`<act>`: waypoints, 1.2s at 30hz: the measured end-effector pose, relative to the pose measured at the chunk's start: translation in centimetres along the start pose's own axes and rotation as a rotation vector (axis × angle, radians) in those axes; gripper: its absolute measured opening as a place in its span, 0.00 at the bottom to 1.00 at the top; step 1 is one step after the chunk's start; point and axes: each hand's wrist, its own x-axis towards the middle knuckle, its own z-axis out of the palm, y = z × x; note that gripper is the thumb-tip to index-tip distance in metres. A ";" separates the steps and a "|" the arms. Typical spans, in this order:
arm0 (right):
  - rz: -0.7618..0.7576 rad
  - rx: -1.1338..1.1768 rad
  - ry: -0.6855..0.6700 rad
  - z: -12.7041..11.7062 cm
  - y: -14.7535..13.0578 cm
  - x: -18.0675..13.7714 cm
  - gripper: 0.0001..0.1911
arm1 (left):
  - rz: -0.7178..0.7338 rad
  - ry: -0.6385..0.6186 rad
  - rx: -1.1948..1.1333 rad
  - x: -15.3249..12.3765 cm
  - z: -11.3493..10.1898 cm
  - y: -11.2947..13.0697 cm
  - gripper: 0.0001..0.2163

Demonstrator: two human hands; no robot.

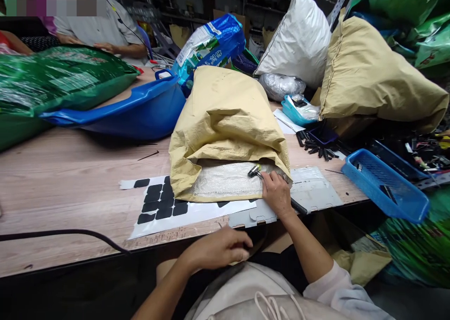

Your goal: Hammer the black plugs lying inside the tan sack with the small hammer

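Observation:
My right hand [276, 192] is closed around a small hammer [253, 171], its shiny metal head resting by the bag's mouth and its black handle sticking out below my palm. A large tan paper bag [232, 95] with a white woven lining [225, 179] at its mouth lies before me on the table. Beneath its near edge is a white sheet with black rounded-square pads [164, 196]. My left hand [223, 247] hovers over my lap at the table's front edge, fingers loosely bent and apart, with nothing visible in it.
To the left sit a blue basin [147, 109] and a green bag [66, 78]. A blue basket [383, 184] stands at the right edge near several black parts [318, 147]. Another tan bag [379, 76] rests behind. Across the table sits a person [121, 29].

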 end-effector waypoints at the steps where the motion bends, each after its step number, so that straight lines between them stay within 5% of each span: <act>1: 0.001 -0.001 0.001 0.0 0.0 0.0 0.16 | 0.081 0.062 -0.007 0.3 -1.9 1.0 0.16; 3: 0.004 -0.002 0.005 0.1 0.0 0.0 0.16 | 0.042 0.310 0.090 1.7 -5.8 2.3 0.15; 5: 0.005 0.001 0.008 0.1 0.0 0.0 0.16 | -0.227 0.588 0.298 3.9 -9.5 2.7 0.14; 7: 0.004 0.008 0.009 0.2 0.0 0.0 0.16 | -0.469 0.728 0.436 6.0 -12.5 2.6 0.14; 9: 0.002 0.017 0.012 0.1 -0.1 0.0 0.16 | -0.565 0.787 0.485 7.5 -14.8 2.4 0.15; 15: 0.002 0.047 0.004 0.0 -0.2 0.0 0.17 | -0.280 1.007 0.564 9.4 -18.8 2.0 0.19; 21: 0.004 0.044 -0.010 -0.1 -0.3 0.1 0.16 | -0.324 0.789 0.602 11.8 -18.7 0.8 0.14; 25: 0.001 0.044 -0.001 0.0 -0.2 0.0 0.16 | -0.357 0.753 0.609 11.9 -17.8 0.1 0.13; 30: 0.007 0.043 -0.002 0.0 -0.2 0.0 0.16 | -0.335 0.755 0.607 9.4 -15.5 -0.6 0.10; 36: 0.023 0.053 -0.024 -0.3 -0.3 0.1 0.17 | -0.135 0.714 0.392 5.5 -11.1 -2.0 0.09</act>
